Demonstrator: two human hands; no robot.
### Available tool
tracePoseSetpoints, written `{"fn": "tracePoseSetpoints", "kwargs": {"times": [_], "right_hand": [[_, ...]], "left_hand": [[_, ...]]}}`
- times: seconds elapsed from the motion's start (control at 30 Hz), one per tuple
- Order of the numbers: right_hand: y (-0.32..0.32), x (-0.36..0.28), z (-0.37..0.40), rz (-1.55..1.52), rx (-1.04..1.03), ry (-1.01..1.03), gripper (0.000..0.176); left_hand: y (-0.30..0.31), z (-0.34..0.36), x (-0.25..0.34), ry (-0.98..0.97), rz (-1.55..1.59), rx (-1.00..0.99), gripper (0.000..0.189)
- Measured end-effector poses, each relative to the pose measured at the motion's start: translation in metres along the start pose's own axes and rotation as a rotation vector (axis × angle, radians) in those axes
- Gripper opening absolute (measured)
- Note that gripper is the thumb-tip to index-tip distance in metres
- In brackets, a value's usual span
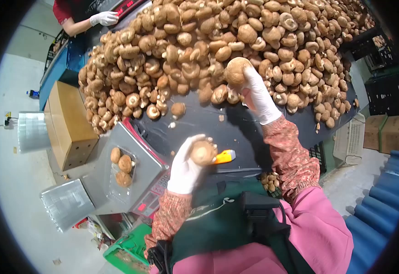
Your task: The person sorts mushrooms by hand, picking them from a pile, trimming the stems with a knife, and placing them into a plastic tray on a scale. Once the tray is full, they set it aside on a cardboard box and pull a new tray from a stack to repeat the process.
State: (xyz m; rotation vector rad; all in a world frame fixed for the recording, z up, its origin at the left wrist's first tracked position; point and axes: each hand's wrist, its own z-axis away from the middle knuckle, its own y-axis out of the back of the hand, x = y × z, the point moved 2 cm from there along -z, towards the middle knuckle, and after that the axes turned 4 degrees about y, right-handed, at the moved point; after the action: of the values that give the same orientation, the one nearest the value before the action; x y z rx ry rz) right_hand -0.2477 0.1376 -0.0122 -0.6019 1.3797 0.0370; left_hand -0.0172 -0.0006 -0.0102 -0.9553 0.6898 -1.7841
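Note:
My left hand (182,166), in a white glove, is closed around a shiitake mushroom (202,152) above the near part of the dark table (199,118). A flat yellow object (226,156) sticks out just right of that mushroom, its other end hidden. Further forward, my gloved right hand (258,98) grips a large brown shiitake (237,71) by its cap, at the front edge of a big mushroom pile (199,50). One loose mushroom (178,108) lies on the table between the pile and my left hand.
At left, a scale (156,189) carries a clear tray (110,176) with several mushrooms. Stacked clear trays (67,203) and a cardboard box (69,123) stand beside it. A green crate (128,251) sits below. Across the table, another person's gloved hand (104,18) touches a red-lit display (125,6).

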Motion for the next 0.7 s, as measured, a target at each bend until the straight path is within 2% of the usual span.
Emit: {"fn": "tracePoseSetpoints", "kwargs": {"times": [0.03,0.07,0.1,0.17,0.2,0.23,0.27,0.3,0.33,0.37,0.47,0.5,0.57,0.6,0.63,0.67,0.7], "right_hand": [[-0.003,-0.001,0.013,-0.270,0.029,-0.192,0.058],[-0.001,-0.001,0.025,-0.272,-0.112,-0.313,0.057],[-0.022,0.004,0.033,-0.248,-0.044,-0.319,0.057],[-0.021,0.010,0.057,-0.199,-0.191,-0.453,0.058],[-0.025,0.013,0.070,-0.073,-0.186,-0.486,0.056],[-0.027,0.005,0.076,0.142,-0.332,-0.489,0.051],[-0.025,0.017,0.085,0.442,-0.446,-0.232,0.048],[-0.026,0.027,0.096,0.734,-0.551,0.045,0.046],[-0.042,0.002,0.105,0.776,-0.574,-0.131,0.040],[-0.043,-0.001,0.110,0.795,-0.577,-0.167,0.039],[-0.021,-0.009,0.124,0.845,-0.569,-0.263,0.032],[-0.012,-0.016,0.133,0.878,-0.486,-0.237,0.031],[0.017,-0.040,0.151,1.099,-0.388,-0.293,0.031],[0.031,-0.051,0.163,1.248,-0.343,-0.353,0.031],[0.056,-0.051,0.177,1.517,-0.388,-0.259,0.030],[0.089,-0.047,0.196,1.647,-0.433,-0.263,0.032],[0.113,-0.043,0.217,1.887,-0.450,-0.180,0.041]], "left_hand": [[-0.006,0.002,-0.002,-0.005,-0.077,0.028,0.035],[-0.014,0.002,-0.005,-0.045,-0.161,0.099,0.032],[-0.004,-0.005,0.006,-0.137,-0.370,0.105,0.036],[-0.013,-0.004,0.009,-0.267,-0.760,0.141,0.045],[-0.027,0.004,0.011,-0.354,-0.955,0.187,0.056],[-0.040,0.009,0.013,-0.441,-1.153,0.224,0.069],[-0.040,0.010,0.016,-0.453,-1.423,0.233,0.087],[-0.041,0.009,0.015,-0.635,-1.628,0.162,0.088],[-0.037,0.009,0.016,-0.613,-1.671,0.115,0.086],[-0.034,0.009,0.015,-0.593,-1.711,0.062,0.085],[-0.019,0.006,0.006,-0.457,-1.267,-0.067,0.071],[-0.020,0.009,0.006,-0.315,-1.017,-0.083,0.068],[-0.023,0.018,0.013,-0.050,-0.520,-0.104,0.063],[-0.008,0.020,0.012,-0.016,-0.391,-0.168,0.059],[0.007,0.021,0.010,0.025,-0.262,-0.228,0.064],[0.007,0.023,0.011,0.054,-0.158,-0.217,0.076],[0.005,0.024,0.012,0.084,-0.053,-0.205,0.088]]}}
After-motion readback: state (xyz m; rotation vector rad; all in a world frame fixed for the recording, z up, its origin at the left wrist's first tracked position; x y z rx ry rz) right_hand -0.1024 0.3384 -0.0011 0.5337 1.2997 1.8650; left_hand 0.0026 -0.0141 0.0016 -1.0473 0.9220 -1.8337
